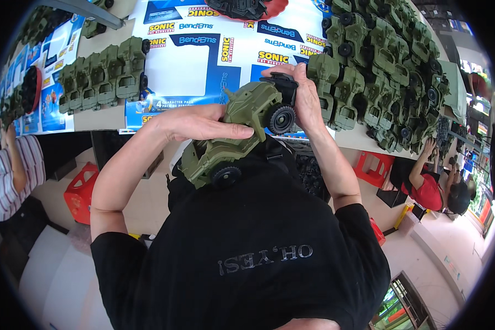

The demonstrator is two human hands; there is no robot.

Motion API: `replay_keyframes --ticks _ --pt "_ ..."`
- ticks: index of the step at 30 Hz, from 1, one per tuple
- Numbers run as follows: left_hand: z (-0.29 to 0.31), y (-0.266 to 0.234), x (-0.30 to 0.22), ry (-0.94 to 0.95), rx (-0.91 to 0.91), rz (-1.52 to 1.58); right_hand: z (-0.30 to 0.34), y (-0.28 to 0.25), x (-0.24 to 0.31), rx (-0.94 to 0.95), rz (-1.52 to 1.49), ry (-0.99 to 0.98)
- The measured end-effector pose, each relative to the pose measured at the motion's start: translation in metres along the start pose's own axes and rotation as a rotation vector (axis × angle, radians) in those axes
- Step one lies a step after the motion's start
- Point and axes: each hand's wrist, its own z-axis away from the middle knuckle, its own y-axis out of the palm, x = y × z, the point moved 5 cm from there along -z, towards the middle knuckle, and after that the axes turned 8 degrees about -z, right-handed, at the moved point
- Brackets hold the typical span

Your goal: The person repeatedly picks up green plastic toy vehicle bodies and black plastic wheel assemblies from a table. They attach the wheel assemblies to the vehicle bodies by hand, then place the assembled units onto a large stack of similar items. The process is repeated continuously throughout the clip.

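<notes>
I hold an olive-green toy jeep [231, 137] with black wheels, tilted, in front of my chest. My left hand [203, 125] lies over its body and grips it from the left. My right hand [305, 99] is at the jeep's upper end, its fingers closed on a black plastic part [285, 82] set against the jeep just above a black wheel [281, 119]. How far the part is seated is hidden by my fingers.
The table [93, 118] carries blue-and-white printed sheets [192, 66], a row of finished green jeeps [104, 74] at the left and a big pile of them [379, 60] at the right. A red tray [269, 11] of black parts stands behind. Red stools [81, 192] and seated people [5, 176] flank me.
</notes>
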Motion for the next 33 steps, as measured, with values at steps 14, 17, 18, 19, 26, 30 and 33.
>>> replay_keyframes --ticks 14,17,18,19,26,30,33 --pt "-0.003 -0.001 -0.003 0.018 -0.039 -0.069 0.001 0.003 0.003 0.082 0.049 -0.171" --pt "-0.005 -0.002 -0.007 -0.016 -0.057 -0.202 0.004 0.004 0.003 0.078 0.020 -0.218" --pt "-0.005 -0.003 -0.009 -0.033 -0.077 -0.262 0.006 0.006 0.005 0.073 -0.003 -0.201" --pt "-0.005 -0.003 -0.011 -0.049 -0.098 -0.323 0.008 0.007 0.006 0.069 -0.025 -0.185" --pt "0.016 -0.005 -0.035 -0.007 -0.255 -0.409 0.011 -0.009 0.019 0.216 0.134 -0.116" --pt "0.013 -0.011 -0.022 0.085 -0.366 -0.666 -0.002 -0.012 0.018 0.083 0.192 0.037" --pt "0.018 0.001 -0.031 0.135 -0.347 -0.755 0.003 0.009 0.013 -0.035 -0.058 0.009"
